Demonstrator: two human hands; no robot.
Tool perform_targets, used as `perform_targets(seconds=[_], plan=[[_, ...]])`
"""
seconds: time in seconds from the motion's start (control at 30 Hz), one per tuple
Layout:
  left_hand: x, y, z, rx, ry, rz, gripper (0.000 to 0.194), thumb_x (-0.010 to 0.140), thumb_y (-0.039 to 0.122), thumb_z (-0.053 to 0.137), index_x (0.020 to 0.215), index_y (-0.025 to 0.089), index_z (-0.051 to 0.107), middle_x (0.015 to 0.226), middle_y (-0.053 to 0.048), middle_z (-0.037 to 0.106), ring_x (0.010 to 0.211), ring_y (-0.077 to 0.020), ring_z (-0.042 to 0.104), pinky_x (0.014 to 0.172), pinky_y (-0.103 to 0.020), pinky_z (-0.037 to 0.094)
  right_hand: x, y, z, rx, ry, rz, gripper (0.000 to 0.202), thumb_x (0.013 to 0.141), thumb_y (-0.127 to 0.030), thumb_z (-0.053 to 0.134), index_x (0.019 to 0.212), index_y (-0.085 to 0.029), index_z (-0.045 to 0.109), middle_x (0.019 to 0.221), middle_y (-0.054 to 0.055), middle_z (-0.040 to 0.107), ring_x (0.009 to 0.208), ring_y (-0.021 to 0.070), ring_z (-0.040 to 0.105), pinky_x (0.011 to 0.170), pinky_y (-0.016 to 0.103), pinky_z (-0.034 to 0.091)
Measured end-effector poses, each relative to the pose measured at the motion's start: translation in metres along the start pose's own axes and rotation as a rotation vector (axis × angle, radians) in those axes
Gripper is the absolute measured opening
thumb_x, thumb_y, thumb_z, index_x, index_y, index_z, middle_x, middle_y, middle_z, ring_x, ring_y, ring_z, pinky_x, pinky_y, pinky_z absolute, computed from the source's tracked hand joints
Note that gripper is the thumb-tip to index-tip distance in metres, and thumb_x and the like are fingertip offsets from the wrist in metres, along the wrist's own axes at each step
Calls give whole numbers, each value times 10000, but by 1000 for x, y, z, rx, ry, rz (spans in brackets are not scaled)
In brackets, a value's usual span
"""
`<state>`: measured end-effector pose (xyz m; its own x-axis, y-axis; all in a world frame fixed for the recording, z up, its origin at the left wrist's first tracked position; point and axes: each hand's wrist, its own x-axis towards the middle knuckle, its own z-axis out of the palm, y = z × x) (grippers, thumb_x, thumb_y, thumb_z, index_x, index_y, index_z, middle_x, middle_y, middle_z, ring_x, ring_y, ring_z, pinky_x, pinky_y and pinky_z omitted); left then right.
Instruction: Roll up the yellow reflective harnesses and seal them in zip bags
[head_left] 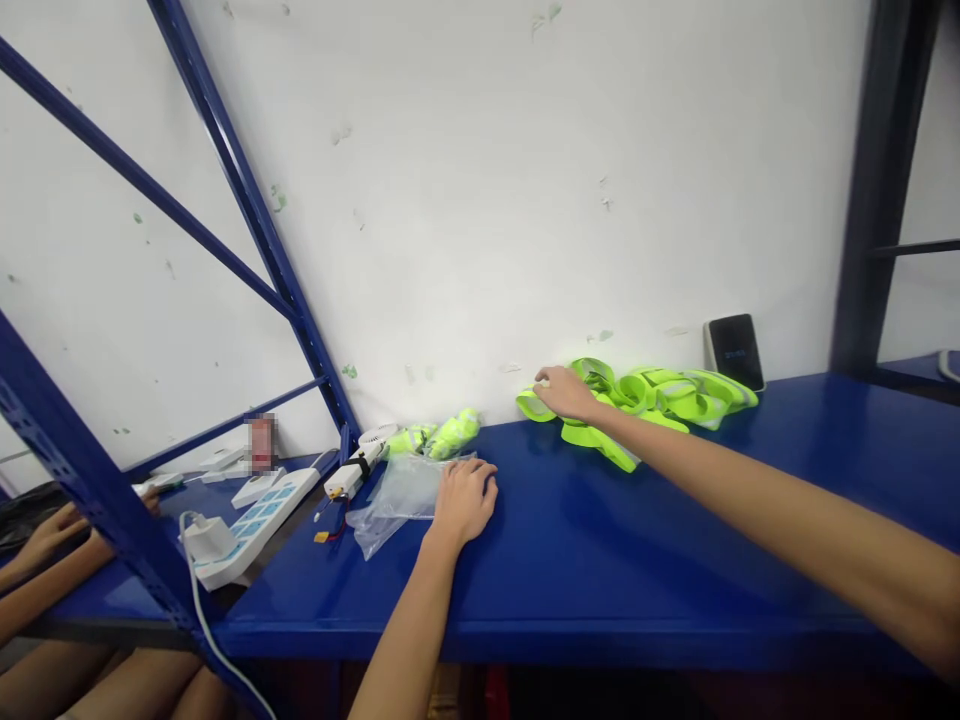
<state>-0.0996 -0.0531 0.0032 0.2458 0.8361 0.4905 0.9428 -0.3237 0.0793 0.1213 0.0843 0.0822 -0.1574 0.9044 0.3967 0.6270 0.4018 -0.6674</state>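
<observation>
My left hand point(466, 498) rests on the blue table point(570, 560) at the right edge of a clear plastic bag point(405, 495), its fingers apart and lying over the bag's edge. My right hand point(562, 392) is at the left part of a heap of neon yellow-green reflective straps point(660, 395) near the wall. Its fingers are bent, and whether they grip a strap is too small to make out. Behind the bag lies a smaller rolled yellow-green bundle point(454, 434).
Left of the bag are a white device with wires point(349, 478) and a small white fan point(378, 435). A power strip point(262, 525) lies beyond, by a blue rack post point(97, 490). Another person's hands point(56, 535) are at far left. A black-screened box point(735, 350) leans on the wall.
</observation>
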Motion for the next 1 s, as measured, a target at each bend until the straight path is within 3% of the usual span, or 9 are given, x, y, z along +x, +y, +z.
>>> perform_targets(seconds=[0.1,0.2,0.3,0.37,0.47,0.6,0.83,1.0], plan=[[1,13,2,-1,-81,-17,312,922,288,385,1084,232,646,1160,-70,617,1023,-236,607,876,-371,468,-2,21,-13,-322,40,-64,456,752,-258,619,1200,-171,603,1431,169,407,1259,367,424,1004,448,374],[1,20,0,-35,-82,-7,301,928,301,374,1051,241,642,1117,-57,613,976,-222,617,816,-338,482,-2,40,-20,-575,35,-30,650,731,-320,664,1345,-202,489,1495,191,278,1280,423,368,965,500,385],[3,26,-1,-74,-79,20,291,927,303,381,1066,247,630,1119,-53,599,911,-203,627,795,-324,481,0,53,-22,-623,-76,-7,760,734,-376,668,1418,-202,385,1394,218,421,1200,418,457,884,484,427],[6,30,0,-107,-58,15,300,930,298,376,1113,247,609,1139,-58,584,845,-183,629,787,-320,481,1,56,-21,-620,-110,-33,660,756,-354,640,1365,-192,444,1246,194,564,1119,377,531,840,437,446],[10,42,4,-176,-55,16,290,929,289,383,1113,246,603,1127,-59,577,820,-172,623,784,-311,483,6,52,-20,-610,-81,-44,460,774,-290,603,1221,-188,560,1104,158,647,1024,323,590,789,376,455],[17,62,0,-182,-103,68,244,923,303,406,1023,246,621,1086,-57,579,819,-185,620,759,-321,480,24,34,-29,-570,-2,-66,452,809,-255,546,1258,-211,522,1141,144,644,989,290,607,748,339,453],[47,68,-19,-155,208,-53,125,911,309,430,870,207,491,945,-67,546,883,-222,557,783,-368,446,53,-27,-84,-411,284,-282,389,778,-228,551,1167,-223,551,1032,92,665,874,268,588,728,354,437],[55,66,-19,-365,256,-91,160,922,320,411,805,227,353,789,-3,464,730,-170,494,683,-319,430,43,-77,-129,-304,420,-422,418,782,-209,534,1198,-179,513,997,106,641,861,257,547,735,367,419]])
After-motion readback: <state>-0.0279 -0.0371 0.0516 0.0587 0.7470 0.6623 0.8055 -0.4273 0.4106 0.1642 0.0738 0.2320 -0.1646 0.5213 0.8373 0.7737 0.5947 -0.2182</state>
